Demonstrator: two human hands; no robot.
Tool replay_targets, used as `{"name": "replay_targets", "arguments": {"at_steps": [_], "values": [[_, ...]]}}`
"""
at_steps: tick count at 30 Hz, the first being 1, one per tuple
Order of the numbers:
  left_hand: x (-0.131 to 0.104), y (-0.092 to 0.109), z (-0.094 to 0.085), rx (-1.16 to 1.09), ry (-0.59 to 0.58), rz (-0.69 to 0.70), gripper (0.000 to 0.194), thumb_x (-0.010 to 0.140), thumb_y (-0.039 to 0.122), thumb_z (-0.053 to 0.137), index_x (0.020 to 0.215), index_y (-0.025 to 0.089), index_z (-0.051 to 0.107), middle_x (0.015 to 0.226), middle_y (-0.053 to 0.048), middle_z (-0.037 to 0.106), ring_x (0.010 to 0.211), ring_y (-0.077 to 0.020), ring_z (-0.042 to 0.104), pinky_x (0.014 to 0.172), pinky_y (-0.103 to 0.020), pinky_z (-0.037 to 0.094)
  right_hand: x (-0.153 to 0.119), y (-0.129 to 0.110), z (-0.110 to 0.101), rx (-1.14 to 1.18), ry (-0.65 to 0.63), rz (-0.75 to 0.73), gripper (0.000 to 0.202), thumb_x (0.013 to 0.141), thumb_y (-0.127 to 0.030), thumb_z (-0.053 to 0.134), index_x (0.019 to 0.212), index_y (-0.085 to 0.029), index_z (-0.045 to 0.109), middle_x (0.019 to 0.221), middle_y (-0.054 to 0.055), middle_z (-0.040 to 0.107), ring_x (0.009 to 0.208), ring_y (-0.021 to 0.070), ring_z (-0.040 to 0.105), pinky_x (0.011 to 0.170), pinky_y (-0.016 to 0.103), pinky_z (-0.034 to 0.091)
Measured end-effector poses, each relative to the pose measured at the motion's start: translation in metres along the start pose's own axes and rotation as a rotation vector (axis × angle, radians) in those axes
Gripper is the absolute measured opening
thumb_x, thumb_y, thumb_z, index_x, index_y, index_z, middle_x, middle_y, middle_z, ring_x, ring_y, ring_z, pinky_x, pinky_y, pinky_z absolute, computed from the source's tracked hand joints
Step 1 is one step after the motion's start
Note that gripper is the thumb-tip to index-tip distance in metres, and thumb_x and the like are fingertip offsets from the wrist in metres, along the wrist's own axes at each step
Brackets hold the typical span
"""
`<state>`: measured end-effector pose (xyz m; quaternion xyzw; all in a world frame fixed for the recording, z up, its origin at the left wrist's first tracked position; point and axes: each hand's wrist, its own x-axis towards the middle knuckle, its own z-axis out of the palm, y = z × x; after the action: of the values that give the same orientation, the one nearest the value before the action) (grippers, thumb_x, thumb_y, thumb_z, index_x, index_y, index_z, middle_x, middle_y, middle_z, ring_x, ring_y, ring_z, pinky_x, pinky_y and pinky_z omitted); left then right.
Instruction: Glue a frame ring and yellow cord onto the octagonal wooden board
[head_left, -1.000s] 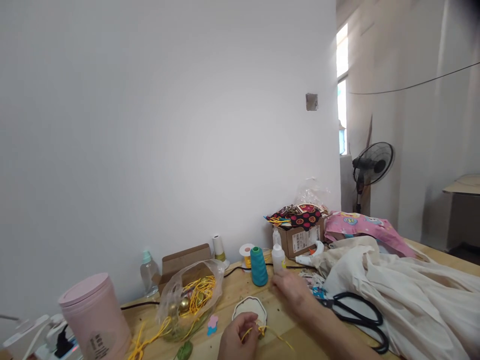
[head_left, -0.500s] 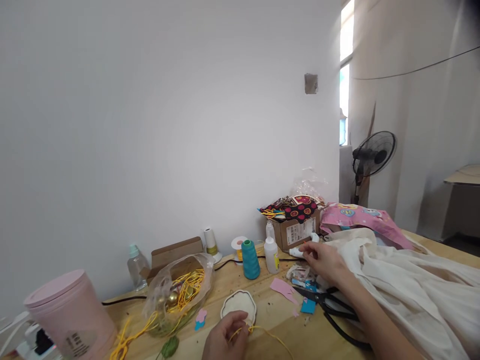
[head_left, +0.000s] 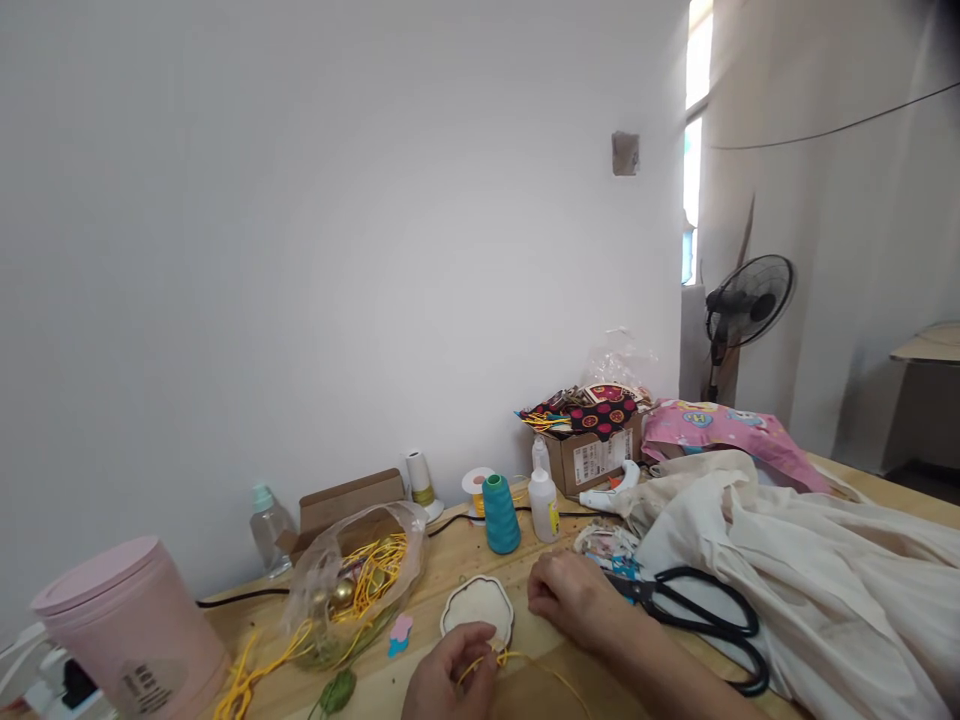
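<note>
My left hand [head_left: 451, 672] is closed at the bottom middle, its fingertips pinching a yellow cord [head_left: 551, 673] at the lower edge of a pale, scallop-edged piece [head_left: 477, 605] with a dark outline. To the right, my right hand [head_left: 574, 600] rests low over the table with its fingers curled. Whether anything is inside them is hidden. Black-handled scissors [head_left: 712, 605] lie just beyond its wrist, blades partly covered. Small blue and white scraps [head_left: 611, 548] sit behind that hand.
A teal thread cone [head_left: 501, 515] and a white glue bottle [head_left: 544, 507] stand behind. At left are a pink lidded tub [head_left: 131, 630] and a plastic bag of yellow cord [head_left: 367, 570]. White cloth [head_left: 810, 560] covers the right side; a white glue gun [head_left: 611, 490] lies near the box.
My right hand has moved left and towards me from beside the glue gun, now covering the pink scrap. The scissors have shifted slightly right. My left hand stays with the cord.
</note>
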<state>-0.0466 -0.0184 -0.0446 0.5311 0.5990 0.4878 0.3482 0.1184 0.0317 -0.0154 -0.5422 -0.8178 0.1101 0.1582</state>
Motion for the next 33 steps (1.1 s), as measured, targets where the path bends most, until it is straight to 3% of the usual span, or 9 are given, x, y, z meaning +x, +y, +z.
{"name": "replay_targets", "arguments": {"at_steps": [5,8,11,14,17,26,30,33], "values": [[0.002,0.0,-0.004,-0.017,0.005,-0.01,0.024,0.052,0.032,0.059,0.067,0.015,0.063,0.062,-0.007,0.066,0.064,-0.0199,0.061,0.057,-0.026,0.048,-0.005,0.025,-0.026,-0.136,0.133,0.218,0.019,0.069,-0.022,0.047,0.06,-0.014,0.062,0.067,0.01,0.062,0.065,0.0194,0.055,0.054,0.025,0.033],[0.004,0.001,-0.008,-0.021,-0.05,-0.039,0.024,0.051,0.031,0.061,0.068,0.014,0.063,0.065,-0.007,0.067,0.067,-0.0204,0.061,0.06,-0.026,0.048,-0.007,0.028,-0.029,0.004,0.248,0.129,0.017,0.07,-0.021,0.045,0.068,-0.017,0.062,0.072,0.005,0.061,0.067,0.0156,0.053,0.056,0.023,0.034],[0.004,0.003,-0.011,-0.033,-0.114,-0.068,0.025,0.051,0.03,0.062,0.071,0.014,0.063,0.067,-0.007,0.067,0.069,-0.0212,0.061,0.062,-0.027,0.048,-0.008,0.008,-0.01,0.252,0.169,-0.046,0.022,0.067,-0.027,0.053,0.086,-0.022,0.061,0.081,0.001,0.061,0.072,0.0129,0.053,0.061,0.02,0.035],[0.003,0.003,-0.012,-0.045,-0.121,-0.047,0.024,0.054,0.028,0.06,0.073,0.014,0.063,0.071,-0.007,0.067,0.072,-0.0212,0.061,0.065,-0.028,0.048,-0.01,-0.015,0.014,0.321,0.006,-0.137,0.027,0.058,-0.034,0.061,0.083,-0.023,0.063,0.074,-0.002,0.063,0.068,0.0124,0.053,0.058,0.019,0.035],[0.002,0.003,-0.013,-0.022,-0.099,-0.033,0.023,0.055,0.026,0.059,0.074,0.014,0.063,0.072,-0.007,0.067,0.072,-0.0209,0.061,0.066,-0.028,0.047,-0.012,-0.023,0.025,0.298,-0.096,-0.18,0.017,0.061,-0.03,0.06,0.076,-0.023,0.066,0.064,-0.002,0.064,0.055,0.01,0.053,0.05,0.018,0.031],[0.001,0.004,-0.016,0.111,-0.169,-0.068,0.025,0.062,0.031,0.054,0.075,0.012,0.062,0.076,-0.008,0.066,0.074,-0.0202,0.059,0.067,-0.027,0.044,-0.011,-0.012,0.01,0.313,-0.021,-0.193,0.015,0.066,-0.03,0.055,0.068,-0.022,0.068,0.056,-0.001,0.063,0.049,0.009,0.05,0.044,0.017,0.027],[0.001,0.004,-0.019,0.185,-0.131,-0.079,0.029,0.063,0.033,0.053,0.081,0.011,0.06,0.059,-0.003,0.062,0.061,-0.0181,0.057,0.055,-0.025,0.041,-0.013,-0.013,0.003,0.286,0.055,-0.199,0.015,0.065,-0.024,0.053,0.062,-0.02,0.067,0.049,-0.002,0.059,0.045,0.0073,0.045,0.044,0.018,0.026],[0.0,0.007,-0.02,0.191,-0.145,-0.068,0.026,0.064,0.035,0.052,0.073,0.011,0.061,0.062,-0.005,0.063,0.063,-0.0183,0.057,0.058,-0.025,0.041,-0.013,-0.012,0.001,0.33,0.057,-0.192,0.016,0.066,-0.022,0.051,0.061,-0.018,0.066,0.048,-0.002,0.058,0.044,0.0066,0.045,0.043,0.016,0.026]]}}
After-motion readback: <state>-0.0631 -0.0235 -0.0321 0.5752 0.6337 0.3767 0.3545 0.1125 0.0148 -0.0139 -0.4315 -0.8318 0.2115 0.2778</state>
